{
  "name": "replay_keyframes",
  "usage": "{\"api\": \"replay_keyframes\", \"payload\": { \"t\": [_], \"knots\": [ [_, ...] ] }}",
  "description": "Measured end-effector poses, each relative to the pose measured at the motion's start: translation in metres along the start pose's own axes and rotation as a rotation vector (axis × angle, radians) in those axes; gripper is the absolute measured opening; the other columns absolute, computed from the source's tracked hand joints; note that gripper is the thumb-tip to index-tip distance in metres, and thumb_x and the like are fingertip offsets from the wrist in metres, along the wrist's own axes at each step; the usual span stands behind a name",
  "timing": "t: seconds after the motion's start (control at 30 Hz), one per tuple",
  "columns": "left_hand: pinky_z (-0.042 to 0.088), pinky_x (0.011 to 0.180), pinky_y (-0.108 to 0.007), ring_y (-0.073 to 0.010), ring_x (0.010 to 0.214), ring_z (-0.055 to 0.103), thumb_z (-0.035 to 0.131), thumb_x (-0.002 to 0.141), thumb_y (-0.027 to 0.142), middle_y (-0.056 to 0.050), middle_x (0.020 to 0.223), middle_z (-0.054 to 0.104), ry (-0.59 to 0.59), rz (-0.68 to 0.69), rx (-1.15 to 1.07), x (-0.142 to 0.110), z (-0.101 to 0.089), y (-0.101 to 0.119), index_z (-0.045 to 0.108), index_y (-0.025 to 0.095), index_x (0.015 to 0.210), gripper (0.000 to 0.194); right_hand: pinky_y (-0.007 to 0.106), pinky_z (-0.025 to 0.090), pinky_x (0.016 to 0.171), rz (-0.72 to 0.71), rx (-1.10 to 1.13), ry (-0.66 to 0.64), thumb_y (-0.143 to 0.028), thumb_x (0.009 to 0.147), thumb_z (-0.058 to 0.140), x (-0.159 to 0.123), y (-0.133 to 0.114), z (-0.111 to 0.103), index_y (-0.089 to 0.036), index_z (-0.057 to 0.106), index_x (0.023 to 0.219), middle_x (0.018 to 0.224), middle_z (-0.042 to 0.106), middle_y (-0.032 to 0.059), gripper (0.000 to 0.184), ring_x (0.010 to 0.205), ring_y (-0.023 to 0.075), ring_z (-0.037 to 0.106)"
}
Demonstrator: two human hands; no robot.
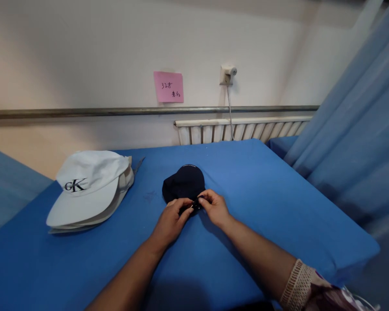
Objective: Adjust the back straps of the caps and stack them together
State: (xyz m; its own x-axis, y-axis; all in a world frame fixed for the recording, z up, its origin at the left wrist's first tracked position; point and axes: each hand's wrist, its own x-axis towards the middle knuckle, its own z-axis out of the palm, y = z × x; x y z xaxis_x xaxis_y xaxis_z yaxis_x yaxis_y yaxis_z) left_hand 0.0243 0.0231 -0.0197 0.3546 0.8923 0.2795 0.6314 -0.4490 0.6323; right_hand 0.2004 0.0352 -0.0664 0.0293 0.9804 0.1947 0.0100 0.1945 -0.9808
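Observation:
A dark navy cap [184,182] lies on the blue-covered table [246,172], its brim pointing away from me. At the cap's near edge, my left hand [172,219] pinches the dark strap from the left. Opposite it, my right hand [215,208] grips the strap's other side between thumb and fingers. A small shiny buckle [196,205] shows between my fingertips; its details are too small to make out. Both hands are closed and almost touch each other.
White caps [87,183] with black lettering are stacked at the left. Behind the table stand a radiator [246,129] and a wall rail [116,111]. A plug with a cable [228,77] and a pink note [168,87] are on the wall. Blue curtains [359,108] hang at the right.

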Motion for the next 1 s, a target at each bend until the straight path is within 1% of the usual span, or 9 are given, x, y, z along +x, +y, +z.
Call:
{"api": "replay_keyframes", "payload": {
  "t": [0.1, 0.17, 0.23, 0.3, 0.37, 0.43, 0.6, 0.87, 1.0],
  "knots": [
    [0.052, 0.087, -0.041, -0.0227, 0.093, 0.068, 0.058, 0.091, 0.031, -0.006, 0.099, 0.074, -0.031, 0.017, 0.033, 0.001, -0.002, 0.001, 0.069, 0.022, 0.105, 0.020, 0.031, 0.050, 0.070, 0.001, 0.008, 0.049, -0.029, 0.084, 0.057, 0.003, 0.007, -0.003, -0.021, 0.061, 0.083, 0.075, 0.064, 0.0005, 0.009, 0.072, 0.0169, 0.061],
    [0.053, 0.087, -0.041, -0.0233, 0.094, 0.068, 0.056, 0.092, 0.032, -0.006, 0.099, 0.074, -0.011, 0.004, 0.001, 0.001, -0.003, 0.000, 0.069, 0.022, 0.106, 0.021, 0.034, 0.052, 0.076, -0.065, -0.077, 0.059, -0.026, 0.084, 0.057, 0.002, 0.004, -0.009, -0.021, 0.062, 0.092, 0.086, 0.066, 0.0029, 0.010, 0.079, 0.0181, 0.062],
    [0.053, 0.087, -0.041, -0.0237, 0.094, 0.068, 0.055, 0.093, 0.035, -0.007, 0.101, 0.074, 0.019, -0.035, -0.068, 0.002, -0.003, -0.001, 0.068, 0.021, 0.106, 0.023, 0.039, 0.052, 0.088, -0.206, -0.209, 0.025, -0.021, 0.083, 0.059, -0.003, -0.003, -0.013, -0.022, 0.060, 0.112, 0.109, 0.065, 0.0076, 0.029, 0.096, 0.0208, 0.063],
    [0.054, 0.087, -0.041, -0.0234, 0.094, 0.069, 0.054, 0.093, 0.037, -0.007, 0.101, 0.074, 0.033, -0.079, -0.144, 0.002, -0.004, -0.002, 0.067, 0.021, 0.106, 0.025, 0.045, 0.046, 0.101, -0.372, -0.366, -0.075, -0.020, 0.081, 0.065, -0.009, -0.012, -0.015, -0.024, 0.050, 0.132, 0.134, 0.054, 0.0114, 0.054, 0.118, 0.0250, 0.056],
    [0.055, 0.085, -0.039, -0.0226, 0.093, 0.069, 0.054, 0.092, 0.038, -0.006, 0.101, 0.074, 0.024, -0.110, -0.203, 0.003, -0.005, -0.002, 0.067, 0.021, 0.106, 0.025, 0.050, 0.041, 0.107, -0.485, -0.510, -0.173, -0.021, 0.082, 0.068, -0.014, -0.020, -0.014, -0.026, 0.044, 0.140, 0.143, 0.047, 0.0129, 0.063, 0.130, 0.0282, 0.047],
    [0.055, 0.083, -0.037, -0.0217, 0.089, 0.069, 0.053, 0.092, 0.039, -0.004, 0.097, 0.074, 0.006, -0.127, -0.236, 0.003, -0.005, 0.000, 0.067, 0.021, 0.103, 0.025, 0.050, 0.040, 0.106, -0.542, -0.614, -0.204, -0.021, 0.086, 0.066, -0.016, -0.024, -0.010, -0.025, 0.048, 0.136, 0.140, 0.050, 0.0130, 0.054, 0.130, 0.0283, 0.047],
    [0.055, 0.081, -0.036, -0.0213, 0.088, 0.070, 0.055, 0.091, 0.039, -0.003, 0.095, 0.075, -0.055, -0.139, -0.258, 0.001, -0.006, 0.005, 0.068, 0.021, 0.101, 0.024, 0.042, 0.045, 0.090, -0.576, -0.685, -0.257, -0.021, 0.095, 0.056, -0.013, -0.025, -0.008, -0.020, 0.061, 0.112, 0.112, 0.065, 0.0098, 0.018, 0.104, 0.0238, 0.059],
    [0.054, 0.083, -0.038, -0.0223, 0.090, 0.070, 0.066, 0.082, 0.031, -0.003, 0.095, 0.074, -0.118, -0.096, -0.223, 0.001, -0.008, 0.004, 0.068, 0.021, 0.101, 0.022, 0.038, 0.045, 0.084, -0.559, -0.687, -0.296, -0.012, 0.093, 0.054, -0.014, -0.025, -0.016, -0.017, 0.061, 0.104, 0.102, 0.067, 0.0095, 0.014, 0.095, 0.0230, 0.060],
    [0.054, 0.087, -0.038, -0.0225, 0.094, 0.070, 0.063, 0.085, 0.033, -0.004, 0.102, 0.075, -0.114, -0.060, -0.218, 0.000, -0.010, 0.004, 0.069, 0.022, 0.106, 0.024, 0.038, 0.047, 0.084, -0.573, -0.654, -0.299, -0.015, 0.094, 0.056, -0.011, -0.022, -0.018, -0.019, 0.061, 0.105, 0.100, 0.068, 0.0081, 0.013, 0.093, 0.0219, 0.061]
  ]
}}
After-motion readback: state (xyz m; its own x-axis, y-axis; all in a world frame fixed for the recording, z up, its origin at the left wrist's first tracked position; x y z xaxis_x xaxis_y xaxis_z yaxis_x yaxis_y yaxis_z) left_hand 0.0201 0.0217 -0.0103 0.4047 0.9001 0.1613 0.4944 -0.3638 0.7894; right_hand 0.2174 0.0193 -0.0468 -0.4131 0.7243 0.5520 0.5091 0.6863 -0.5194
